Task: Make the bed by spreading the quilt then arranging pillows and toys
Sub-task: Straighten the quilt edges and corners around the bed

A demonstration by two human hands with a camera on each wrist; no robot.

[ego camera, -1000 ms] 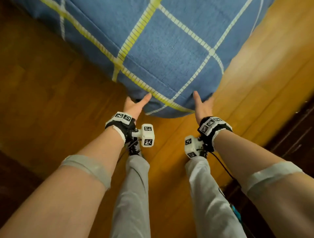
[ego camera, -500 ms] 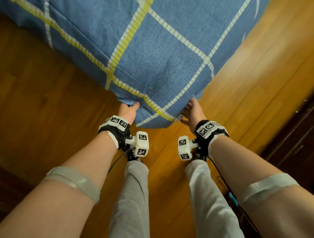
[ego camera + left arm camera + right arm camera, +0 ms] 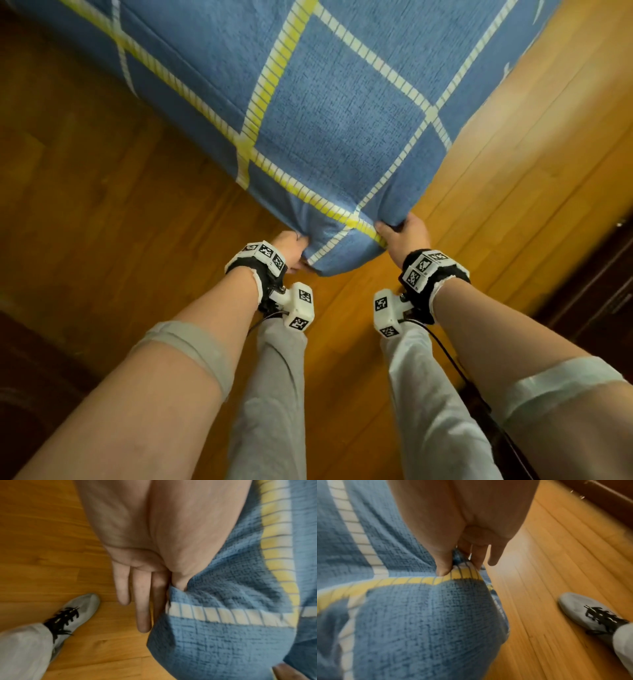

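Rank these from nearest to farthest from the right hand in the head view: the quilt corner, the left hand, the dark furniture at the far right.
1. Quilt corner: pinched by the right hand, touching it.
2. Left hand: across the corner, on its other side.
3. Dark furniture: far right, past the wooden floor.

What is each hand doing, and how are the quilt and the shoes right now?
left hand: pinches the quilt's corner edge, other fingers straight.
right hand: pinches the quilt's edge at the yellow stripe.
quilt: held up at its near corner, bunched there.
shoes: laced, flat on the wooden floor.
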